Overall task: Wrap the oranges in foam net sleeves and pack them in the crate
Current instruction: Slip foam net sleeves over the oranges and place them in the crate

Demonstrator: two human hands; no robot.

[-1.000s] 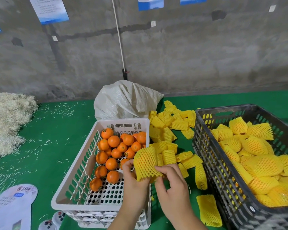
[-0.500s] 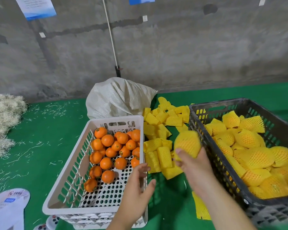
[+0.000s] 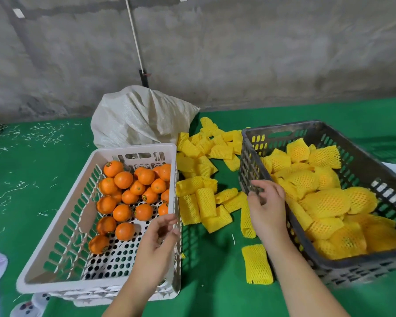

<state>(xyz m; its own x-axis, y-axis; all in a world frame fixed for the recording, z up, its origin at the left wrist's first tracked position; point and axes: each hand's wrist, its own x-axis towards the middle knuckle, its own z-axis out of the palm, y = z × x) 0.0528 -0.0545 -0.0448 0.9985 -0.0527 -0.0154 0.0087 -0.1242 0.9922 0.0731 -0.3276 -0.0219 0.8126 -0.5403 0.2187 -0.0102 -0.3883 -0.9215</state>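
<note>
Oranges (image 3: 133,193) lie bare in the white crate (image 3: 55,266), heaped toward its far end, with the near end showing only perforated floor. They look firm, round and smooth, moderately heavy for their size and liable to roll, so I would cup 1 from above with the fingers spread around its widest part. The foam net sleeves (image 3: 204,197) are scattered on the green cloth (image 3: 44,156) between the 2 crates; they look light, soft and stretchy, best pinched at an open end and pulled wide. Wrapped fruit fills much of the dark crate (image 3: 357,268) on the right.

The left hand (image 3: 156,245) hovers over the white crate's right rim, fingers loosely curled and holding nothing. The right hand (image 3: 265,209) is at the dark crate's left wall, fingers relaxed and also empty.

A white woven sack (image 3: 142,115) sits behind the white crate against a rough concrete wall (image 3: 261,53), and pale shreds litter the cloth on the left.
</note>
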